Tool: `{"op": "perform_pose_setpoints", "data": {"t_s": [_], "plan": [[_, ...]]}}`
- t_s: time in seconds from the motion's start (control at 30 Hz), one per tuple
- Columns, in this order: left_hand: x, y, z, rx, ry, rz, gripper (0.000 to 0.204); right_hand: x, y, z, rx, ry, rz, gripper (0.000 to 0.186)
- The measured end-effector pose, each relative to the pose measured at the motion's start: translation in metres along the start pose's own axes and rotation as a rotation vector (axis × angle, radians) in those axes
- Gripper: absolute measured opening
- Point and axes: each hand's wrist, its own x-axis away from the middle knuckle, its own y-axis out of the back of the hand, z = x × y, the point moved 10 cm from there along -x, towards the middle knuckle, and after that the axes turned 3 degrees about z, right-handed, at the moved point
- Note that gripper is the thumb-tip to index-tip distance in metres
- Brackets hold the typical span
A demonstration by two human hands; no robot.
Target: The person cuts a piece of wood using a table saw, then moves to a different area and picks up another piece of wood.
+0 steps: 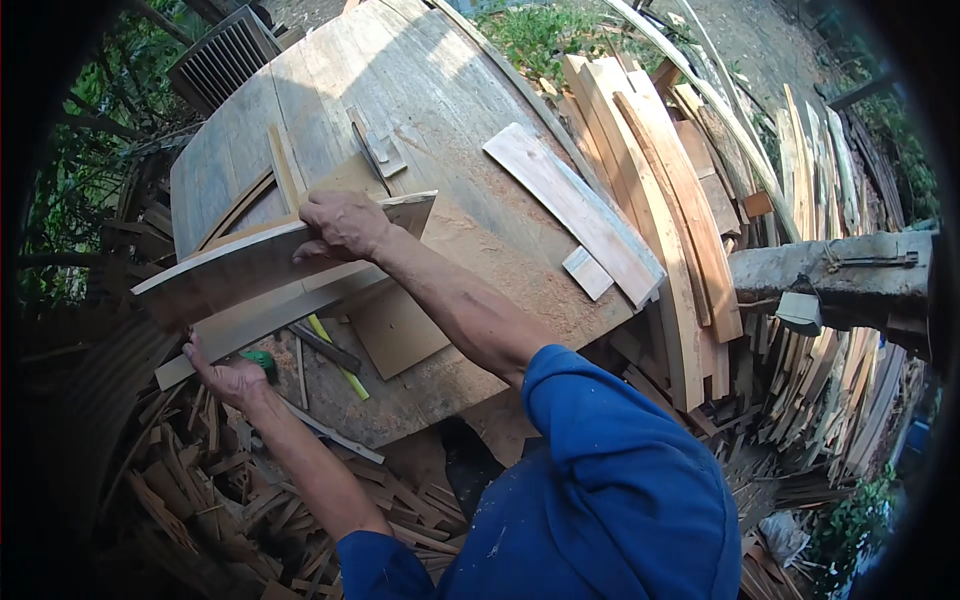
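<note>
A wide wooden board point(230, 268) is tilted up on its edge over the near left of the worktable. My right hand point(345, 226) is closed over its upper edge, fingers wrapped on the near face. My left hand point(230, 378) is low at the board's left end, its fingertips at the lower edge; part of its grip is hidden. Just below the board runs a narrower pale plank point(240, 335), its left end beside my left hand. A small green object point(260, 360) shows behind that hand.
The sawdust-covered worktable point(470, 230) holds a pale plank point(570, 205), a small offcut point(588, 273), a brown flat panel point(398, 330), a yellow strip point(340, 358) and a dark thin blade-like tool point(371, 158). Long timbers point(650, 190) lean on the right; scrap wood point(400, 505) covers the ground.
</note>
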Motion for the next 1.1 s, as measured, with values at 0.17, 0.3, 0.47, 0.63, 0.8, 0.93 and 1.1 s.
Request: {"op": "perform_pose_setpoints", "data": {"t_s": [0.17, 0.3, 0.47, 0.63, 0.8, 0.93, 1.1], "plan": [[0.150, -0.030, -0.058, -0.362, -0.539, 0.214, 0.061, 0.112, 0.100, 0.033, 0.016, -0.060, -0.241, 0.060], [0.281, -0.112, -0.007, 0.099, -0.013, 0.908, 0.075, 0.222, 0.122, 0.058, -0.097, -0.108, -0.220, 0.060], [0.389, -0.117, 0.062, 0.197, 0.665, 0.589, 0.053, 0.462, 0.199, -0.056, -0.532, -0.554, -0.570, 0.057], [0.400, -0.160, 0.071, 0.380, 0.807, 0.848, 0.052, 0.834, 0.332, -0.171, -0.805, -0.885, -2.092, 0.086], [0.381, -0.204, 0.080, 0.192, 0.719, 0.789, 0.058, 0.914, 0.376, -0.218, -0.881, -0.481, -2.185, 0.060], [0.331, -0.178, 0.066, 0.218, 0.662, 0.687, 0.054, 0.916, 0.369, -0.243, -0.852, -0.273, -2.218, 0.040], [0.320, -0.141, -0.001, 0.186, 0.558, 0.765, 0.049, 0.766, 0.275, -0.271, -1.152, -0.971, -1.670, 0.075]]}}
